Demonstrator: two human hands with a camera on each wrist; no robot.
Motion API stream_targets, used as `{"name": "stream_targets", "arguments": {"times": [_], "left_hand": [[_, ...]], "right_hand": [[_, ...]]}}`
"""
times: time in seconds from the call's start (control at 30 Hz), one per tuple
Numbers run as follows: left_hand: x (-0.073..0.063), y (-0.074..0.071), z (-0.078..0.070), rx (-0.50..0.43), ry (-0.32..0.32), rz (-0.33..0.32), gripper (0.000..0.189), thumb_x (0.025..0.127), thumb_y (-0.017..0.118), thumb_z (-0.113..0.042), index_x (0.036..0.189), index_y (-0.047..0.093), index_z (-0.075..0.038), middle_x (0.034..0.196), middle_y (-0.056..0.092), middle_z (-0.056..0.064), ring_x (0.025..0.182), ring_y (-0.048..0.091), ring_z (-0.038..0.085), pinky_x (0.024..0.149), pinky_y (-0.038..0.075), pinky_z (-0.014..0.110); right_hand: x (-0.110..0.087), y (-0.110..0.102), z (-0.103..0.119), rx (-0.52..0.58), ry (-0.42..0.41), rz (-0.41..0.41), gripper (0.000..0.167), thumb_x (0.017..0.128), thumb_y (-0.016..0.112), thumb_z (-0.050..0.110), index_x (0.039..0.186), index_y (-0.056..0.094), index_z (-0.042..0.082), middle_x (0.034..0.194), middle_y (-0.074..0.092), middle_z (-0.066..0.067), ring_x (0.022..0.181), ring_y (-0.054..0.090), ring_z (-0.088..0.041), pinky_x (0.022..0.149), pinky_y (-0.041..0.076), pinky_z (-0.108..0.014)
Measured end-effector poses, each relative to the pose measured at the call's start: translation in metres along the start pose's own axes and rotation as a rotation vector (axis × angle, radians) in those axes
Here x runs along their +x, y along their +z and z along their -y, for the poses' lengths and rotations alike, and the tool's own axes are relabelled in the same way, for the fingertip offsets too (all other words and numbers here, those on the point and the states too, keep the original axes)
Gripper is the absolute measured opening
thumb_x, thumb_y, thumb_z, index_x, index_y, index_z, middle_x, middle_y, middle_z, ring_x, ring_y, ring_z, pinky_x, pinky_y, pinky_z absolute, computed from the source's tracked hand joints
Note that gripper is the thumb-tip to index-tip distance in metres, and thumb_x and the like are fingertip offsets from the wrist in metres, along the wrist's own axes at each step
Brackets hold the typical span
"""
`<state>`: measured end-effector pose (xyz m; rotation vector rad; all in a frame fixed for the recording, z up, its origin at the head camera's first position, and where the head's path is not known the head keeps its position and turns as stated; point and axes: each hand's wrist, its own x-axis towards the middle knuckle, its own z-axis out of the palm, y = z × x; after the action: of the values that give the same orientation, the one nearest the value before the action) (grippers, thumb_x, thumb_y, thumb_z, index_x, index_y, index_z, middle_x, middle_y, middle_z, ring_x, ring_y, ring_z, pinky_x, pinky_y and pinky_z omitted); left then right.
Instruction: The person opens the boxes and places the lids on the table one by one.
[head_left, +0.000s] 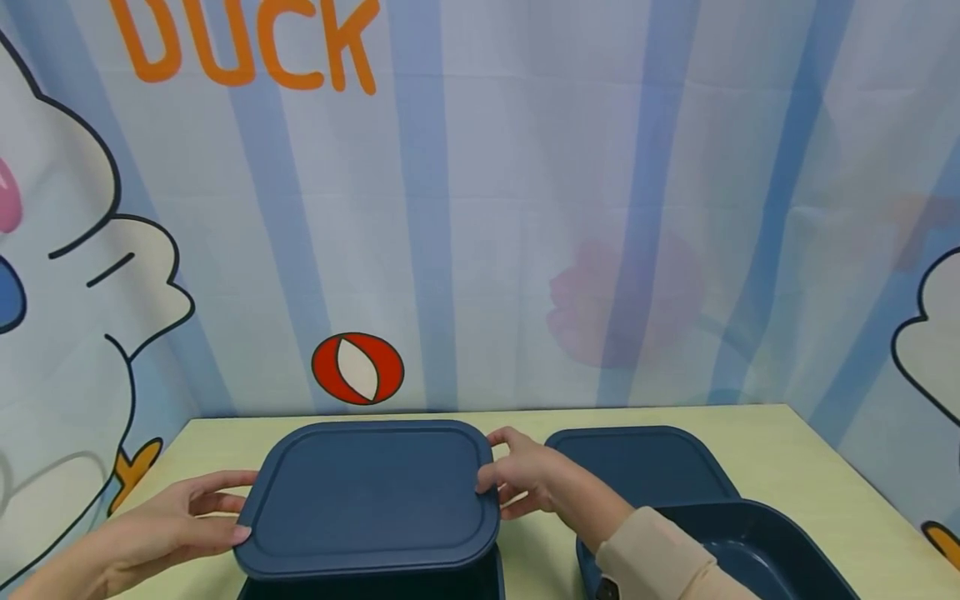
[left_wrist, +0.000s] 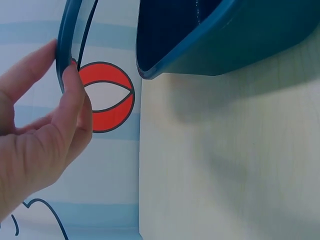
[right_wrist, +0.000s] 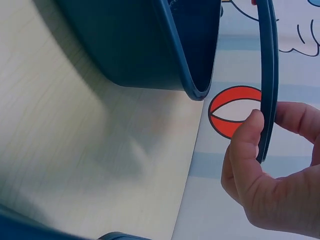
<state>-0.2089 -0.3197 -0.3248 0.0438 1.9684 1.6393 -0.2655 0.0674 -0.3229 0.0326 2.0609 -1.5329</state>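
A dark blue rectangular lid (head_left: 367,496) with rounded corners is held up between both hands. My left hand (head_left: 168,529) pinches its left edge, thumb on top and fingers under the rim. At the opposite edge my right hand (head_left: 525,475) pinches the rim the same way. Beneath the lid stands a dark blue box (left_wrist: 240,45), mostly hidden by the lid in the head view. Both wrist views show a gap between the lid and the box's rim (right_wrist: 182,60). Some small light specks show inside the box; what they are I cannot tell.
To the right, partly behind the right sleeve (head_left: 660,550), stands a second dark blue box (head_left: 780,550), uncovered. Another blue lid (head_left: 645,462) lies flat on the pale yellow table (head_left: 795,467) behind it. A printed curtain (head_left: 510,208) hangs at the table's back edge and sides.
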Motion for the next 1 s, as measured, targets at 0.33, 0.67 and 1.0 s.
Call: {"name": "stream_targets", "arguments": {"times": [0.33, 0.67, 1.0], "left_hand": [[-0.0012, -0.0028, 0.0008, -0.001, -0.003, 0.016, 0.076, 0.092, 0.056, -0.01, 0.145, 0.006, 0.007, 0.12, 0.05, 0.012, 0.103, 0.055, 0.022, 0.091, 0.047, 0.042], [0.0017, -0.0048, 0.0016, -0.016, -0.031, 0.015, 0.083, 0.092, 0.057, -0.01, 0.145, -0.004, 0.004, 0.116, 0.049, 0.015, 0.099, 0.058, 0.023, 0.092, 0.046, 0.043], [0.0031, -0.0068, -0.0012, -0.061, -0.031, 0.014, 0.087, 0.092, 0.056, -0.007, 0.144, -0.013, 0.003, 0.106, 0.053, 0.012, 0.096, 0.06, 0.022, 0.09, 0.048, 0.038]], "right_hand": [[0.0014, -0.0007, 0.0019, 0.049, -0.014, 0.028, 0.065, 0.082, 0.063, -0.003, 0.139, 0.034, 0.01, 0.078, 0.065, -0.012, 0.055, 0.06, -0.015, 0.048, 0.048, -0.023], [0.0038, -0.0015, 0.0028, 0.074, -0.012, 0.052, 0.069, 0.085, 0.065, 0.001, 0.143, 0.03, 0.015, 0.078, 0.064, -0.013, 0.054, 0.059, -0.014, 0.048, 0.05, -0.022], [0.0078, -0.0016, 0.0062, 0.072, -0.01, 0.087, 0.068, 0.088, 0.061, 0.004, 0.144, 0.026, 0.019, 0.072, 0.06, -0.011, 0.049, 0.054, -0.013, 0.045, 0.049, -0.022]]}}
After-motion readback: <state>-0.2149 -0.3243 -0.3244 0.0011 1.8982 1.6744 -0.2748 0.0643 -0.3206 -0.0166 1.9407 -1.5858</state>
